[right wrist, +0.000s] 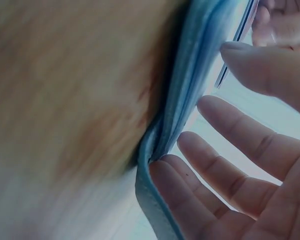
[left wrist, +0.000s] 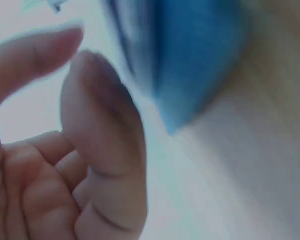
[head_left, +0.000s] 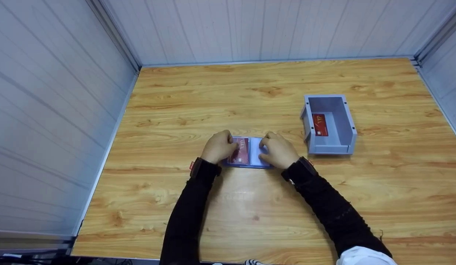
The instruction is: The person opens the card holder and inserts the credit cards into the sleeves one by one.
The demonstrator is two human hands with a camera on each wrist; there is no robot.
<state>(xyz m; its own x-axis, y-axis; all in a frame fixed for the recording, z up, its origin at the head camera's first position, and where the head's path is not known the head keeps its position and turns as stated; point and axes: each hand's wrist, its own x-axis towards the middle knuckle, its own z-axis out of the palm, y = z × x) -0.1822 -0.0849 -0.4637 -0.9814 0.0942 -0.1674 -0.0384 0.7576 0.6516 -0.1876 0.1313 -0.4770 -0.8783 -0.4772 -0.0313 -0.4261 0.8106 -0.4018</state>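
Observation:
An opened blue card holder [head_left: 258, 151] with clear sleeves lies on the table. A red VIP card [head_left: 242, 151] shows on its left side. At that left side is my left hand [head_left: 218, 146], its thumb over the card; in the left wrist view the thumb and forefinger [left wrist: 37, 57] are slightly apart, nothing visible between them, beside the blurred blue holder [left wrist: 197, 55]. My right hand [head_left: 281, 150] rests with loosely bent fingers on the right half. In the right wrist view, fingertips [right wrist: 210, 102] touch the sleeve edges, and the lowest fingers lie against the bent blue cover [right wrist: 152, 192].
A grey plastic bin [head_left: 330, 149] stands right of my right hand, with another red VIP card [head_left: 320, 125] inside against its left wall. White panel walls [head_left: 220, 29] border the wooden table [head_left: 198, 95] at the back and sides.

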